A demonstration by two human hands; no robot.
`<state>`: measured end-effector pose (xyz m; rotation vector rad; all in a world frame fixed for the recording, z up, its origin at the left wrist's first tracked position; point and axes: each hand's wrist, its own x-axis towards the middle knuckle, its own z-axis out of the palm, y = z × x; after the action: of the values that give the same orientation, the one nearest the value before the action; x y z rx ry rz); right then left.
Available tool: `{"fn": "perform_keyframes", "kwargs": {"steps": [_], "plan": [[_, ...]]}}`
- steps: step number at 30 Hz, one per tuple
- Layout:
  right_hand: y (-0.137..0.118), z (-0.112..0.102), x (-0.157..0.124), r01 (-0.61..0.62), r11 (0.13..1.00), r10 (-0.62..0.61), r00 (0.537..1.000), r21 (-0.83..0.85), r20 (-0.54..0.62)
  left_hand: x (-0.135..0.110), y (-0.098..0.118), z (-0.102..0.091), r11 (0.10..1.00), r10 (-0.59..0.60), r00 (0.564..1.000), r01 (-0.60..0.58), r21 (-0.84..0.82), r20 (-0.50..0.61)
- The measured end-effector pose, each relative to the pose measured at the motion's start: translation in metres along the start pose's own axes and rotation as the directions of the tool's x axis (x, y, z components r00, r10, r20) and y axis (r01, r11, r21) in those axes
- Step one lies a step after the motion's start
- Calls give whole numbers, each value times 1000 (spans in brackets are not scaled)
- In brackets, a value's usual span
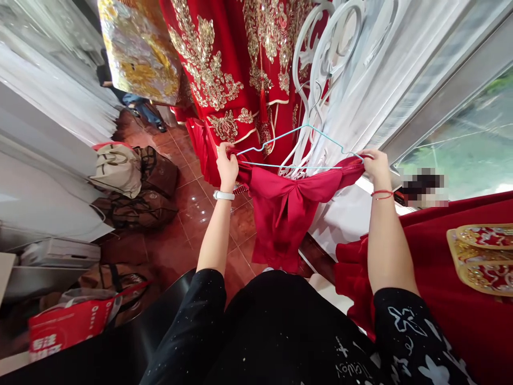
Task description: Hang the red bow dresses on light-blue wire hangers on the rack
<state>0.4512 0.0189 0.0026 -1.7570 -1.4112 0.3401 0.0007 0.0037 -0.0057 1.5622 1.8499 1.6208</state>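
Observation:
A red satin garment (286,206) with a bow at its middle hangs on a light blue wire hanger (294,140) in front of me. My left hand (226,163) is closed on the garment's left shoulder at the hanger's left end. My right hand (374,164) pinches the garment's right shoulder at the hanger's other end. A white band sits on my left wrist and a red string on my right. The hanger's hook points up toward a white ornate rack (320,69).
Red gowns with gold embroidery (224,69) hang behind. White dresses (52,160) line the left wall, with bags (132,182) and a red shopping bag (68,326) on the tiled floor. Red cloth with gold pieces (481,256) lies at right, by a window.

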Motion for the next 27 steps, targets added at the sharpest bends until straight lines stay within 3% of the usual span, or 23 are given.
{"fn": "perform_keyframes", "kwargs": {"steps": [3, 6, 12, 15, 18, 20, 22, 24, 27], "plan": [[21, 15, -20, -180, 974, 188, 981, 136, -48, -10, -12, 2, 999, 33, 995, -32, -14, 95], [29, 24, -43, -241, 965, 245, 969, 101, -25, -21, -26, 0, 999, 15, 981, -23, 35, 195], [27, 41, -71, -188, 982, 188, 982, -34, 8, -43, -45, -8, 934, -66, 917, -82, 348, 393], [24, 48, -77, -136, 987, 141, 989, -90, 45, -50, -51, -9, 861, -77, 924, -128, 492, 374], [23, 53, -81, -93, 982, 108, 991, -167, 83, -51, -63, -7, 873, -13, 943, -152, 463, 334], [22, 56, -83, -99, 975, 116, 990, -200, 78, -49, -73, -5, 939, -64, 921, -75, 335, 385], [21, 59, -87, -117, 970, 129, 991, -211, 44, -48, -82, -3, 983, -157, 869, 91, 160, 470], [19, 64, -95, -128, 972, 128, 992, -198, -11, -49, -90, -2, 965, -223, 829, 264, -6, 513], [11, 73, -108, -174, 965, 148, 979, -198, -143, -55, -97, 0, 903, -296, 821, 407, -137, 488]]}}
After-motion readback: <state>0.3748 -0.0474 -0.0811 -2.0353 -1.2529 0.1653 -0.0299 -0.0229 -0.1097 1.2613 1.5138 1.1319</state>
